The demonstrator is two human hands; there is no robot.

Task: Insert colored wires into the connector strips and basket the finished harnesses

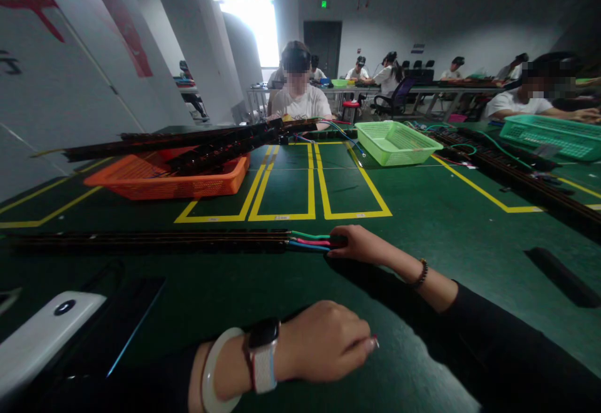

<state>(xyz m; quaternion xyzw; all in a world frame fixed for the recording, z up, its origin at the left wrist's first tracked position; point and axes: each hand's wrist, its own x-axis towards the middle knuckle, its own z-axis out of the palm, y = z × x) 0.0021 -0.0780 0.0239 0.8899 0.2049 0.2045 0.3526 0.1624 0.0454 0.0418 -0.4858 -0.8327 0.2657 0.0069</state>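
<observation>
A long dark strip (150, 241) lies across the green table in front of me. Green, red and blue wires (310, 241) stick out of its right end. My right hand (359, 245) is closed on the ends of those wires. My left hand (323, 341), with a watch and a pale bangle on the wrist, rests on the table nearer to me. Its fingers are curled together and I cannot make out anything in them.
An orange basket (188, 184) with several dark strips stands at the back left, a light green basket (394, 144) at the back middle. Yellow tape boxes (310, 213) mark the table. A white device (42, 338) lies at my left. People sit opposite and at the right.
</observation>
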